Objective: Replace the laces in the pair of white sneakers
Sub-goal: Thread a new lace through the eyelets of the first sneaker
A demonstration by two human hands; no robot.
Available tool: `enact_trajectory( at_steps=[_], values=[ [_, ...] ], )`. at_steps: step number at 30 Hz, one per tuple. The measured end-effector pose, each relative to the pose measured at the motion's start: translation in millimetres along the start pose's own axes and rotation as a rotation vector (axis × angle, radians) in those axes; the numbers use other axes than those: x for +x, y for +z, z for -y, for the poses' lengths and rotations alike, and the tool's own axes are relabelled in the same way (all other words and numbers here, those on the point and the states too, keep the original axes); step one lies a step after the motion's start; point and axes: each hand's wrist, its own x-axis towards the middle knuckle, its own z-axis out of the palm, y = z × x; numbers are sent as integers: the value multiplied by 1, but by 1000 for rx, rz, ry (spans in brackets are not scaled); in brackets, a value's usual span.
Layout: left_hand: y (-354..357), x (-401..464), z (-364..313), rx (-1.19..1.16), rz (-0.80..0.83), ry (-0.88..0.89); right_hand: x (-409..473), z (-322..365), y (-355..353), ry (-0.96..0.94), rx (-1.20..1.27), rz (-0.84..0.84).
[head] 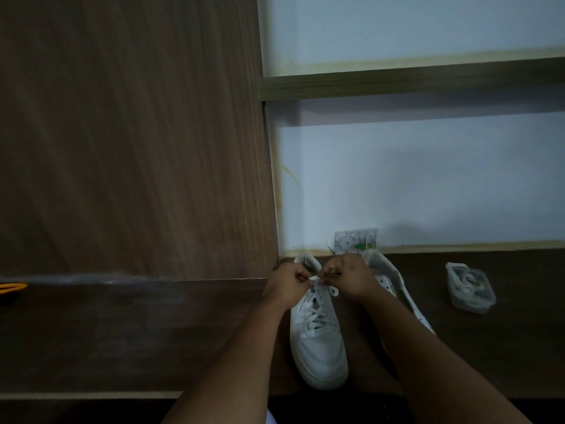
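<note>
A white sneaker point(318, 347) stands on the dark wooden desk point(153, 332), toe pointing toward me, with a white lace point(315, 313) crossed through its eyelets. My left hand point(286, 286) and my right hand point(348, 280) meet above its tongue, each pinching a lace end; a loop of lace point(334, 291) hangs below my right hand. The second white sneaker point(394, 286) lies just right of it, largely hidden behind my right forearm, its eyelet holes showing.
A clear plastic packet point(469, 286) with coiled white laces lies on the desk to the right. A small printed packet point(356, 240) leans against the white wall behind the shoes. A tall wooden panel point(137, 133) stands left; an orange object point(12, 287) is at the far left edge.
</note>
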Motion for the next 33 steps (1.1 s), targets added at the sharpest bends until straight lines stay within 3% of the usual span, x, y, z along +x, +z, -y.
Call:
enact_trajectory(
  at_steps=[6, 10, 19, 26, 33],
  values=[
    [3, -2, 1, -19, -25, 47, 3, 1, 5, 31, -44, 5],
    [2, -2, 4, -7, -27, 81, 11, 7, 8, 9, -200, 154],
    [1, -2, 8, -181, -71, 9, -5, 0, 26, 132, 221, -79],
    [1, -5, -2, -132, -138, -96, 0, 0, 30, 94, 188, -60],
    [-5, -11, -1, -94, -64, -138, -1, 1, 30, 21, 112, -75]
  ],
)
